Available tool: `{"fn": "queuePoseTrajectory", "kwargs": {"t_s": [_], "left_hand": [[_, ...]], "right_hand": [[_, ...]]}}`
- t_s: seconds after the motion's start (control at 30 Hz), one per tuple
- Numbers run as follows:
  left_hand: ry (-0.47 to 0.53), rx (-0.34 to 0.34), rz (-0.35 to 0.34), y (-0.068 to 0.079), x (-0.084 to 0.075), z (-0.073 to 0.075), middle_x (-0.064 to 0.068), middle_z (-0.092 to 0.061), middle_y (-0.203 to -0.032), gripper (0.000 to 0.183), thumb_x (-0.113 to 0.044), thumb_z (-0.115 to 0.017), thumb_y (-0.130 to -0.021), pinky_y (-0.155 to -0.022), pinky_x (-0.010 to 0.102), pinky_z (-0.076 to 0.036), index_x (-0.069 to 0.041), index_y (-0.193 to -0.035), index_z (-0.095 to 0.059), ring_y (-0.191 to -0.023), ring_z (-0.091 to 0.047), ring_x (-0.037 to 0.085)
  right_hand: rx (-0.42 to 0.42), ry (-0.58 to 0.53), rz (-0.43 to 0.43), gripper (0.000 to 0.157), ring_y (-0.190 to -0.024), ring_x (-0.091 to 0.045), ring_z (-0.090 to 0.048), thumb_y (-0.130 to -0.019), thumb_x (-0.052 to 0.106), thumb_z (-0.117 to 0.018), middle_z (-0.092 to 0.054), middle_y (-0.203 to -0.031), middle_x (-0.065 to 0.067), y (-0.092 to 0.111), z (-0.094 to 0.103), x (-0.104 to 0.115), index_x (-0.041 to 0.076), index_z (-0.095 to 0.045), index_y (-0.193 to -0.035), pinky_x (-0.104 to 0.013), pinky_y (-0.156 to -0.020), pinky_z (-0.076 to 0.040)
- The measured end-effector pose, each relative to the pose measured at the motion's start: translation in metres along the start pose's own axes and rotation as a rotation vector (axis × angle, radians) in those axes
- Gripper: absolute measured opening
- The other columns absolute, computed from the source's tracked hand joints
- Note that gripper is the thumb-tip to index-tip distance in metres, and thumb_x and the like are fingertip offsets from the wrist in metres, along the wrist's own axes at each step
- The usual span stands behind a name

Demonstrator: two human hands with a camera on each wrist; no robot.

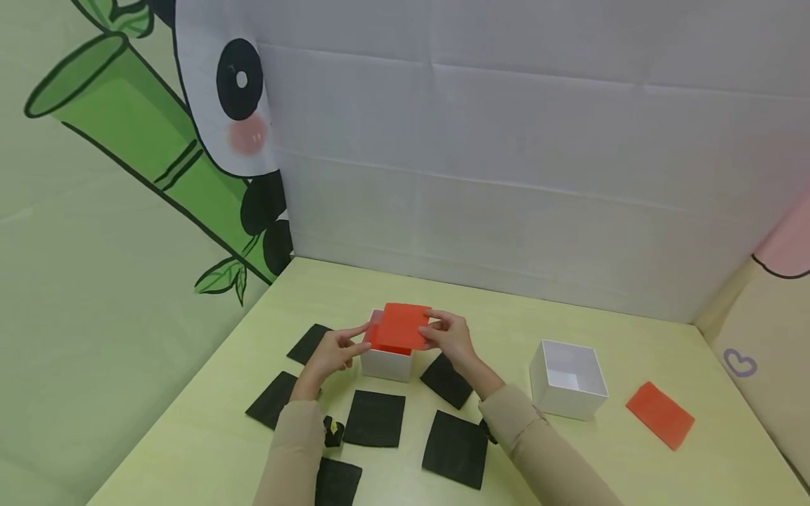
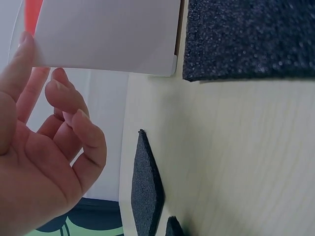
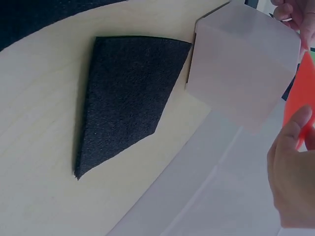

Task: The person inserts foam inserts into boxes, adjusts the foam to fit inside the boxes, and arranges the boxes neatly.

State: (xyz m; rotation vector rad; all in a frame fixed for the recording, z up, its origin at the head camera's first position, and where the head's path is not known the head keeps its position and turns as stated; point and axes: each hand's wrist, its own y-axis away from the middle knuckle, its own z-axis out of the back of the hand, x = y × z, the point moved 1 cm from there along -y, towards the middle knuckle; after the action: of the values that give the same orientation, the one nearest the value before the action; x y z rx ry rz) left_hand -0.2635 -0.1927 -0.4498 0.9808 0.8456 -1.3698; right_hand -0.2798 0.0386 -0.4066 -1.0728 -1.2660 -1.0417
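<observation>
My right hand (image 1: 451, 339) pinches a red square sheet (image 1: 400, 325) by its right edge, with the thumb and fingers on either side. The sheet is held tilted over a white open box (image 1: 387, 367); more red shows inside that box. My left hand (image 1: 333, 353) holds the box at its left rim between thumb and index finger. In the left wrist view, the thumb of the left hand (image 2: 44, 142) lies at the box's corner and the other fingers are loosely bent. In the right wrist view, the red sheet (image 3: 298, 91) appears at the right edge.
Several black square sheets (image 1: 375, 419) lie flat around the box. A second white open box (image 1: 563, 404) stands to the right, and another red sheet (image 1: 660, 414) lies beyond it. A white wall covering (image 1: 506, 176) rises behind the pale table (image 1: 500, 460).
</observation>
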Motion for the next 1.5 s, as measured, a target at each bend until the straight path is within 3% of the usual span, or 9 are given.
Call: {"fn": "queuePoseTrajectory", "kwargs": {"t_s": [0.23,0.43,0.57,0.73,0.9,1.07,1.5], "left_hand": [[0.011,0.015,-0.008,0.0,-0.001,-0.001,0.006,-0.045,-0.058,0.051,-0.024,-0.068,-0.079,-0.044,0.025,-0.032,-0.017,-0.127,-0.053,-0.046,-0.041,0.016],[0.008,0.008,0.004,0.002,-0.003,-0.001,0.019,-0.05,-0.066,0.05,-0.023,-0.068,-0.079,-0.045,0.026,-0.033,-0.017,-0.127,-0.053,-0.047,-0.042,0.017],[0.001,0.002,0.015,0.002,-0.003,-0.002,0.013,-0.048,-0.062,0.05,-0.023,-0.068,-0.079,-0.045,0.026,-0.032,-0.017,-0.127,-0.053,-0.047,-0.042,0.017],[0.0,0.009,0.024,0.002,-0.004,-0.002,0.005,-0.046,-0.058,0.051,-0.023,-0.068,-0.079,-0.045,0.025,-0.032,-0.017,-0.127,-0.052,-0.047,-0.042,0.016],[-0.001,0.0,0.038,0.001,-0.005,-0.002,0.006,-0.046,-0.059,0.051,-0.023,-0.068,-0.078,-0.045,0.025,-0.032,-0.018,-0.127,-0.053,-0.047,-0.042,0.016],[0.003,0.004,0.035,0.0,-0.004,-0.002,0.004,-0.045,-0.057,0.051,-0.025,-0.068,-0.078,-0.045,0.025,-0.031,-0.019,-0.126,-0.053,-0.046,-0.042,0.016],[0.002,0.012,0.009,0.002,-0.007,0.0,0.005,-0.045,-0.056,0.05,-0.024,-0.068,-0.079,-0.045,0.025,-0.032,-0.017,-0.126,-0.053,-0.047,-0.041,0.017]], "right_hand": [[0.002,0.138,0.012,0.036,-0.051,-0.013,-0.058,-0.079,-0.008,-0.061,-0.061,-0.073,-0.012,-0.005,-0.012,0.0,-0.009,-0.056,-0.114,-0.041,-0.061,-0.05],[0.008,0.241,0.019,0.035,-0.05,-0.013,-0.058,-0.078,-0.007,-0.063,-0.058,-0.071,-0.011,-0.009,-0.017,-0.002,-0.009,-0.057,-0.113,-0.029,-0.052,-0.05],[0.015,0.358,0.021,0.033,-0.054,-0.018,-0.057,-0.078,-0.003,-0.065,-0.057,-0.071,-0.011,-0.011,-0.018,-0.003,-0.008,-0.059,-0.11,-0.028,-0.052,-0.049],[0.026,0.575,0.071,0.029,-0.075,-0.024,-0.051,-0.077,0.007,-0.069,-0.058,-0.085,-0.012,-0.013,-0.019,-0.008,-0.004,-0.065,-0.103,-0.026,-0.059,-0.044],[0.029,0.718,0.183,0.04,-0.101,-0.034,-0.04,-0.075,0.02,-0.073,-0.046,-0.108,-0.022,-0.016,-0.023,-0.006,0.002,-0.064,-0.109,-0.04,-0.074,-0.041],[0.067,0.874,0.158,0.049,-0.116,-0.038,-0.03,-0.075,0.034,-0.071,-0.036,-0.127,-0.025,-0.019,-0.028,-0.008,0.011,-0.061,-0.118,-0.051,-0.081,-0.038],[0.105,0.926,0.061,0.05,-0.119,-0.039,-0.028,-0.072,0.034,-0.073,-0.037,-0.127,-0.024,-0.02,-0.037,-0.013,0.011,-0.063,-0.115,-0.058,-0.082,-0.03]]}}
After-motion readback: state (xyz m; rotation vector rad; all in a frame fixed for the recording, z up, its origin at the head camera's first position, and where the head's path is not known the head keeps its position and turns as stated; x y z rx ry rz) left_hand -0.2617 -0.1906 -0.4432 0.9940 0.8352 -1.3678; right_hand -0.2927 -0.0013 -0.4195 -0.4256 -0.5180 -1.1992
